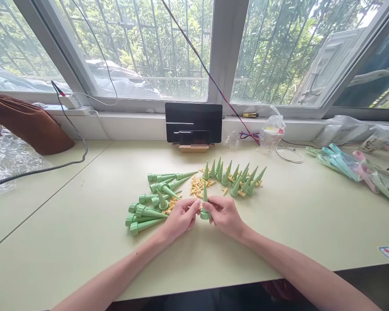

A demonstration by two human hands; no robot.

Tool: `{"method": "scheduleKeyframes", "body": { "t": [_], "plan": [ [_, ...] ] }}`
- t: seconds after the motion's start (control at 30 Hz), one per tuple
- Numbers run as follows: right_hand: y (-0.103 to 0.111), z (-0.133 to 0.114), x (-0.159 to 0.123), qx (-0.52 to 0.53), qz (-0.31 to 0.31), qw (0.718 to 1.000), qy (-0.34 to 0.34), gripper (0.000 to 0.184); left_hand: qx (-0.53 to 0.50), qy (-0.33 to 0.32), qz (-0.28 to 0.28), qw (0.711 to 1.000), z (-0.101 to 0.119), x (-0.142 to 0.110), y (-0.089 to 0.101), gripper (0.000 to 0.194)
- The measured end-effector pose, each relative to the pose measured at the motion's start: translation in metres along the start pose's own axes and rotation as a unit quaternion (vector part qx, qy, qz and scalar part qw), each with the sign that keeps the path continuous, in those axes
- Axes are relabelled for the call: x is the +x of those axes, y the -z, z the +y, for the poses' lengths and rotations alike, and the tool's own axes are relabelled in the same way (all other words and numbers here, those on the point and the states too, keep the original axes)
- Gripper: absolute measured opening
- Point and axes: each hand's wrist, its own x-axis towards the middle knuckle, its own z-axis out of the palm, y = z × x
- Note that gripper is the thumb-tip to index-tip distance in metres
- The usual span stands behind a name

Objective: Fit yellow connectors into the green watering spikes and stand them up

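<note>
A green plastic watering spike (205,213) stands point-up between my hands, just above or on the table. My right hand (226,214) grips it from the right, thumb across its side. Fingers pinched, my left hand (183,215) meets its left side with a small yellow peg-like piece, mostly hidden by the fingertips. To the left lie several green spikes (146,224) on their sides, one upright among them. Loose yellow pieces (197,186) form a pile beyond my hands. Behind and to the right, several upright spikes (236,188) stand grouped, some with yellow pieces at their sides.
A black tablet (193,116) and a smaller phone-like screen lean on a stand by the window. At left are a brown pouch (32,125), a black cable (42,172) and clear plastic wrap. Bagged pastel items (346,162) lie right; the table's front edge is near my forearms.
</note>
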Motion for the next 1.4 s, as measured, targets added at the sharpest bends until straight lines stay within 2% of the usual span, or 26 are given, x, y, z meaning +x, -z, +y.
{"method": "scheduleKeyframes", "body": {
  "t": [0.13,0.23,0.33,0.4,0.47,0.67,0.8,0.9,0.97,1.1,1.4],
  "plan": [
    [0.000,-0.001,0.002,0.129,-0.024,0.988,-0.082,0.044,0.099,-0.083,0.043,0.991,0.001,-0.002,0.001,0.041],
    [0.001,0.004,0.006,0.235,-0.067,0.960,-0.139,0.046,0.200,-0.189,0.079,0.958,0.000,-0.002,0.003,0.039],
    [0.002,0.010,0.009,0.305,-0.106,0.926,-0.197,0.050,0.251,-0.256,0.069,0.931,-0.003,0.000,0.005,0.037],
    [0.002,0.013,0.009,0.317,-0.114,0.918,-0.207,0.050,0.261,-0.269,0.064,0.925,-0.004,0.000,0.005,0.035],
    [0.002,0.013,0.009,0.308,-0.109,0.924,-0.200,0.048,0.261,-0.268,0.068,0.925,-0.004,0.000,0.005,0.035],
    [0.000,0.011,0.005,0.212,-0.071,0.966,-0.132,0.045,0.247,-0.216,0.081,0.941,-0.002,-0.001,0.000,0.038],
    [-0.001,0.010,0.001,0.113,-0.034,0.990,-0.083,0.044,0.179,-0.138,0.083,0.971,0.002,-0.002,-0.002,0.040],
    [-0.002,0.010,-0.002,0.038,-0.010,0.999,-0.038,0.043,0.089,-0.058,0.048,0.993,0.003,-0.002,-0.003,0.041],
    [-0.002,0.011,-0.002,0.011,-0.007,1.000,-0.015,0.043,0.046,-0.025,0.033,0.998,0.002,-0.002,-0.004,0.043],
    [-0.001,0.010,-0.001,0.009,-0.011,1.000,-0.009,0.042,0.047,-0.032,0.039,0.998,0.002,0.000,-0.004,0.043],
    [-0.002,0.005,0.001,0.082,-0.012,0.995,-0.058,0.042,0.131,-0.087,0.057,0.986,-0.001,0.000,-0.001,0.041]
  ]
}}
